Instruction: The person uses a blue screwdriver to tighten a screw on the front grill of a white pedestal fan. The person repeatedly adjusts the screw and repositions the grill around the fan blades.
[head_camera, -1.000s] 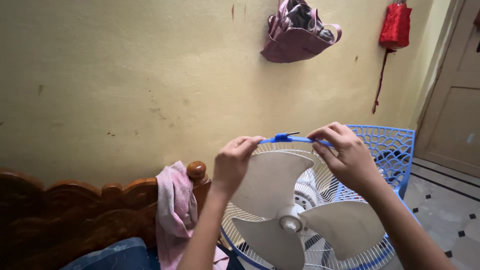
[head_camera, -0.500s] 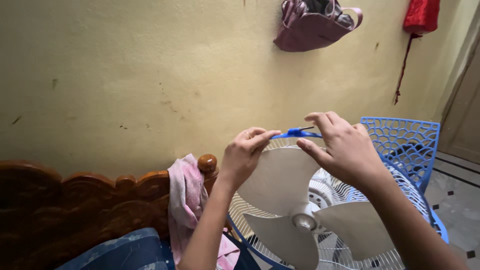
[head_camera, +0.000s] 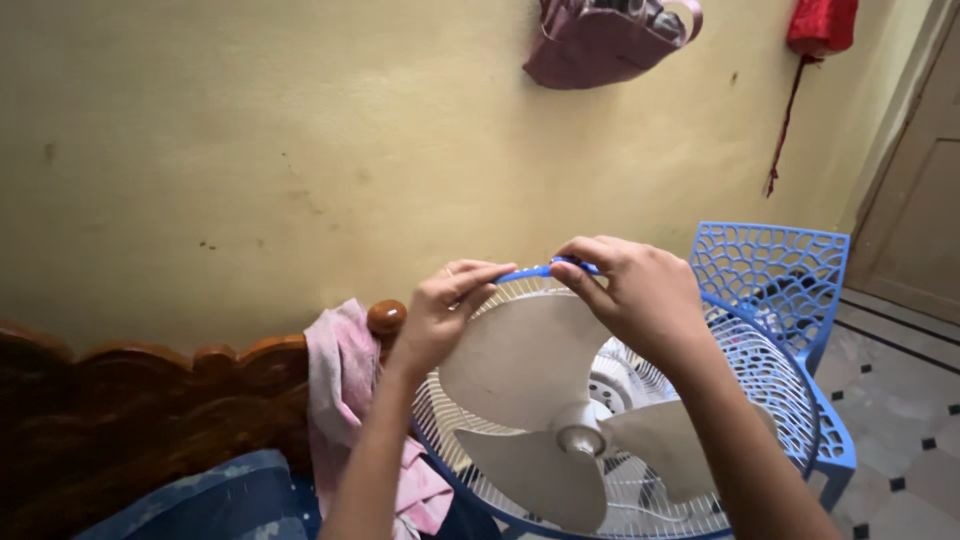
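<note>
Hands meet at top of a round white wire fan guard with a blue plastic rim (head_camera: 770, 350), lower centre of frame. Left hand (head_camera: 440, 315) pinches the blue rim from the left, thumb and forefinger narrow, closed on the band. Right hand (head_camera: 640, 295) covers the rim's apex from the right, fingertips curled tight over a small blue clip (head_camera: 570, 265) on the band; whether the clip itself is gripped or only pressed cannot be told. Rim arc runs left to right between the two hands, its long line crossing the frame horizontally; clip lies directly under the right fingertips, so the right hand is nearer, the left just beside it. Three broad white plastic fan blades (head_camera: 520, 370) sit exposed below the hands, on a white hub. Behind, right of frame: a blue latticed plastic chair (head_camera: 775, 270). Left: a carved brown wooden headboard (head_camera: 150, 400) with a pink cloth (head_camera: 340, 370) draped over its knob. Upper frame: a maroon bag (head_camera: 590, 45) hangs on the yellow wall.
</note>
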